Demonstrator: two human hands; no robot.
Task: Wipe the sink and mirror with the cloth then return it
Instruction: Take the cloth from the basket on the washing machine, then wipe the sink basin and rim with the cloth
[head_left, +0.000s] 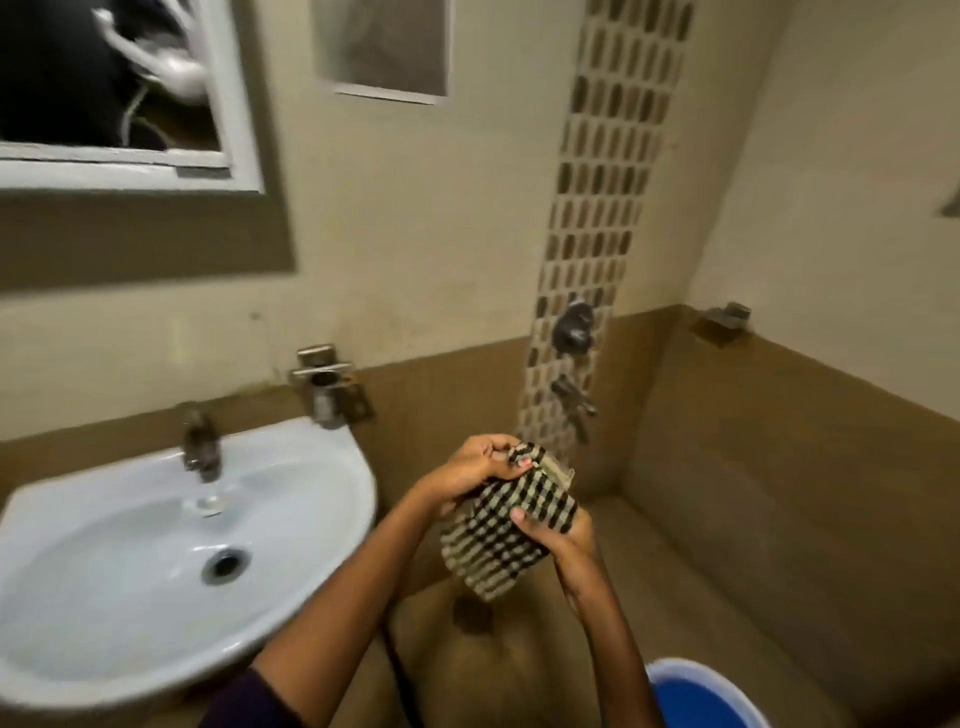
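A black-and-cream checked cloth (506, 530) hangs in the air to the right of the white sink (104, 597). My left hand (475, 470) grips its top edge, and my right hand (558, 538) holds its right side lower down. The cloth droops below both hands, partly bunched. The sink has a steel tap (200, 441) at its back and a dark drain. The white-framed mirror (114, 98) is on the wall at the upper left, well above and left of my hands.
A metal holder (327, 382) is fixed to the wall behind the sink. Shower valves (571, 325) sit on a mosaic strip further right. A blue bucket (701, 696) stands on the floor at the lower right. A wall bracket (724, 319) is at the right.
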